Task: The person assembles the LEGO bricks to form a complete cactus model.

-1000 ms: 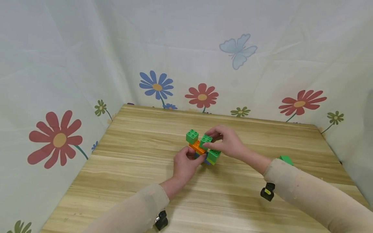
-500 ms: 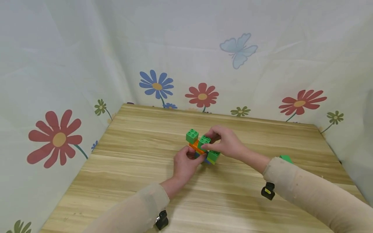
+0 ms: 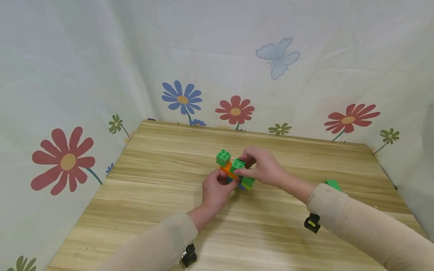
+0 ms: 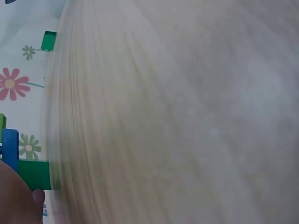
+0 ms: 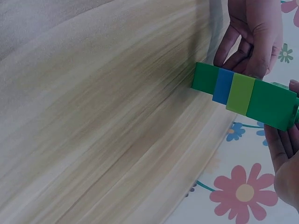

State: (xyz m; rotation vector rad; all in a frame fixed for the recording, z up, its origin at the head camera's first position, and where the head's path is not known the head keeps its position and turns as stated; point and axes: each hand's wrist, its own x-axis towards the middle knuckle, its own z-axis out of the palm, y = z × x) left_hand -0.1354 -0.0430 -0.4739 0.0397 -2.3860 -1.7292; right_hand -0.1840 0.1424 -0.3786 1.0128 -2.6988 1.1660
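Note:
Mid-table stands a small build of toy building bricks. In the head view an orange brick (image 3: 228,170) carries a square green brick (image 3: 223,158) on its far left end. My right hand (image 3: 265,165) pinches another green brick (image 3: 239,164) at the orange brick's other end; whether the two are joined cannot be seen. My left hand (image 3: 217,188) grips the build's near side, thumb and fingers around it. The right wrist view shows the build's side: a green brick (image 5: 204,78) at the bottom, then blue (image 5: 223,86), lime (image 5: 240,95) and a taller green brick (image 5: 273,105).
A separate green block (image 3: 333,184) lies on the wooden table (image 3: 142,218), partly behind the right sleeve (image 3: 359,218). A white flowered cloth (image 3: 217,49) hangs along the table's back and sides.
My right hand has lowered its green brick slightly down and left, against the orange brick. My left hand has kept its hold in nearly the same spot.

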